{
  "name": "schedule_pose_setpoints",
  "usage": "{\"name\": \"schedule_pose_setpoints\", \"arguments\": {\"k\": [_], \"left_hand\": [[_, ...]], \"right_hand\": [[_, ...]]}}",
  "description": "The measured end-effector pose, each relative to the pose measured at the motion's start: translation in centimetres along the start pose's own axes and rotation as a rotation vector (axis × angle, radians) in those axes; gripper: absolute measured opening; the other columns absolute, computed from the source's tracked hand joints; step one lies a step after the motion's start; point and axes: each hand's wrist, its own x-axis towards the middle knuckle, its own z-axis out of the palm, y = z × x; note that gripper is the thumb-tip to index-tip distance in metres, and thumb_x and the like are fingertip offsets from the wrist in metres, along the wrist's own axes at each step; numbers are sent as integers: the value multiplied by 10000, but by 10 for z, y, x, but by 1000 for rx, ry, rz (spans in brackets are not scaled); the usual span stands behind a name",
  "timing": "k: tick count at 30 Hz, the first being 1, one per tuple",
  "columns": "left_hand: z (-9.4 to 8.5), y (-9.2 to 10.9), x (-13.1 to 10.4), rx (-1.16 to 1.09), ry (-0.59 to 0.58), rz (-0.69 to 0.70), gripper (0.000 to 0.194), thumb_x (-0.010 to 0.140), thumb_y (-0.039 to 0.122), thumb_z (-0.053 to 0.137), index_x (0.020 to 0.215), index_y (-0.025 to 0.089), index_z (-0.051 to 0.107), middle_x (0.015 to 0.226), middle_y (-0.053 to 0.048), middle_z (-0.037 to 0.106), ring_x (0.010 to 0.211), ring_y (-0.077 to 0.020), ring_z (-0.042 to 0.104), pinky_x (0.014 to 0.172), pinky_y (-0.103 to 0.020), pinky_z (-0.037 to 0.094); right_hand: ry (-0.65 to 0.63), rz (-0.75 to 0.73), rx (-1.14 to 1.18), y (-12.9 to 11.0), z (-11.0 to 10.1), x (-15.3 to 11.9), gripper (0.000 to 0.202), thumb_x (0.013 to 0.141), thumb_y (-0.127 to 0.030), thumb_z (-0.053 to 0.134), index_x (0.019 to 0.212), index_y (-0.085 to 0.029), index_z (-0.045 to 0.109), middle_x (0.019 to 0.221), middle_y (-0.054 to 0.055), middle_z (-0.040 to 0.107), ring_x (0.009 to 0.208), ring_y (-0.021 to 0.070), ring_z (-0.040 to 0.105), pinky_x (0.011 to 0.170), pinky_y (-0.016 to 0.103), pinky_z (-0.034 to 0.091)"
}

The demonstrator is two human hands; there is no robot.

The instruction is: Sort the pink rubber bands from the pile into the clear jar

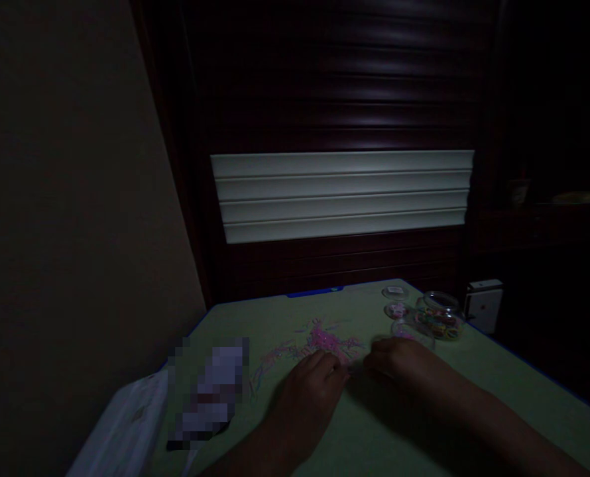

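Note:
On the green tabletop (374,424) lies a loose pile of small pink and pale-coloured strips (323,336), perhaps rubber bands, trailing off to the left. My left hand (317,384) is at the pile's near edge, with fingers bent and pressed together. To its right, my right hand (397,358) is closed too, fingertips turned toward the left hand. Whatever sits between the fingers is too dark and small to name. Just beyond the right hand is a clear round dish (421,331) with pink bits in it, partly covered by that hand.
A clear round jar (439,321) of coloured bands stands at the right, near a small dish (397,310) of pink pieces and a clear lid (395,292). A blurred-out object (210,394) and a white box (126,424) lie left. Behind rises a slatted panel (345,195).

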Motion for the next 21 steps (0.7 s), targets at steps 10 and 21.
{"name": "schedule_pose_setpoints", "arguments": {"k": [10, 21], "left_hand": [[0, 0, -1, 42, 29, 97, 170, 942, 122, 405, 879, 157, 559, 844, -39, 577, 772, -174, 522, 689, -320, 453], [1, 0, -3, 30, 19, 120, 158, 942, 120, 409, 907, 148, 561, 843, -39, 569, 774, -172, 510, 687, -314, 438]], "right_hand": [[35, -6, 112, -6, -7, -5, 170, 849, -119, 510, 858, -191, 663, 799, 25, 626, 692, 118, 558, 604, 208, 347], [45, -40, 117, -5, -2, -3, 182, 822, -84, 521, 876, -196, 654, 802, 15, 628, 694, 119, 550, 607, 210, 340]]}}
